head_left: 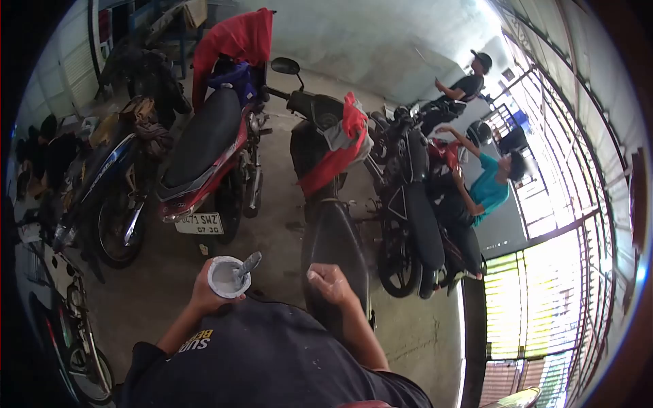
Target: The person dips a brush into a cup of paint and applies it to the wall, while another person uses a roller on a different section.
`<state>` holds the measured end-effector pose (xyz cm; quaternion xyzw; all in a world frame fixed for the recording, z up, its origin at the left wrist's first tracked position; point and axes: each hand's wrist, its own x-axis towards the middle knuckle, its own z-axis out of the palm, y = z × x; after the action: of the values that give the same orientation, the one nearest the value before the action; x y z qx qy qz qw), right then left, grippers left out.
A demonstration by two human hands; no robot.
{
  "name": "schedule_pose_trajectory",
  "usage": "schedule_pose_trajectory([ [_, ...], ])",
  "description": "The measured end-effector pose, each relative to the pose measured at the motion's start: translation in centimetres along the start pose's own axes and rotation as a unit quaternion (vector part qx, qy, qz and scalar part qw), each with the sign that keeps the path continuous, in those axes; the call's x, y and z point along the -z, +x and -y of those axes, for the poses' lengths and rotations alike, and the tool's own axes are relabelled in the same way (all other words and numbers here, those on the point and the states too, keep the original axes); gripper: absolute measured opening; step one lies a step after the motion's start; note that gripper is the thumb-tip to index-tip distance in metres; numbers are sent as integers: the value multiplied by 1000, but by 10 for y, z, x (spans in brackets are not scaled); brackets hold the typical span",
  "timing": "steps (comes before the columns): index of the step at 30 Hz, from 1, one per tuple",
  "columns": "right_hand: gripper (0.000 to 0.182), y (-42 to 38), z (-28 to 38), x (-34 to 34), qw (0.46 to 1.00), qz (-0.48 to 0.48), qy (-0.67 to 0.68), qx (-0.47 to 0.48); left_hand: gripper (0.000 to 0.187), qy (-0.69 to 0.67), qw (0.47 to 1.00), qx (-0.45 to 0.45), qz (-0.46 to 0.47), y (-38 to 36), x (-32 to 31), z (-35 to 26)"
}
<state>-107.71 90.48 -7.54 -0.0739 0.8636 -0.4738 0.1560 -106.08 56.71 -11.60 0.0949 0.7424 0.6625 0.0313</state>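
My left hand (203, 289) is wrapped round a whitish cup (216, 280) in front of my chest. Pale grey, wet-looking stuff (224, 275) lies inside it, and a smeared spoon-like stirrer (250, 262) leans out over the rim on the right. My right hand (330, 283) hovers over the black seat (335, 238) of a motorbike, fingers curled into a loose fist with pale smears on them. I see nothing in that fist. Red and grey cloths (343, 146) hang over the front of the same motorbike.
A red motorbike (204, 163) with a red cloth (235, 41) stands ahead left, beside a blue one (109, 166). On the right is a black motorbike (415, 177). A person in a teal shirt (491, 187) sits beyond it; another in dark clothes (468, 88) is farther back.
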Motion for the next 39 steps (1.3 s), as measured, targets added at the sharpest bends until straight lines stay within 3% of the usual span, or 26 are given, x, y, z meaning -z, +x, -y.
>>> schedule_pose_trajectory([
  [3, 42, -17, 64, 8, 999, -28, -4, 40, 83, 96, 994, -38, 18, -3, 15, -19],
  [6, 43, -29, 100, -9, 995, -41, 16, 90, 82, 43, 997, -30, 54, -4, 28, -12],
  [13, 46, -21, 155, -73, 995, -34, 38, 80, 81, -102, 992, 4, 75, -27, 96, -10],
  [17, 44, -7, 171, -123, 994, -34, 37, 98, 81, 2, 997, -46, 64, -52, 149, -21],
  [19, 43, 3, 175, -152, 998, -17, 40, 38, 81, -42, 996, 18, 74, -64, 169, -6],
  [24, 45, 9, 153, -218, 998, 12, 56, 24, 83, -47, 998, 3, 52, -64, 193, -5],
  [28, 45, 0, 158, -222, 997, -6, 73, -3, 84, 0, 997, -52, 61, -50, 197, -24],
  [30, 46, -11, 173, -214, 997, 5, 32, -70, 85, -90, 994, -18, 63, -46, 192, -38],
  [33, 49, -23, 159, -211, 998, 0, 25, -52, 86, -142, 986, 4, 86, -38, 181, -61],
  [36, 46, -35, 146, -202, 990, 9, 79, -117, 86, -89, 991, -26, 97, -29, 165, -61],
  [39, 47, -45, 119, -198, 995, -14, 50, -89, 86, -52, 993, -55, 92, -16, 145, -57],
])
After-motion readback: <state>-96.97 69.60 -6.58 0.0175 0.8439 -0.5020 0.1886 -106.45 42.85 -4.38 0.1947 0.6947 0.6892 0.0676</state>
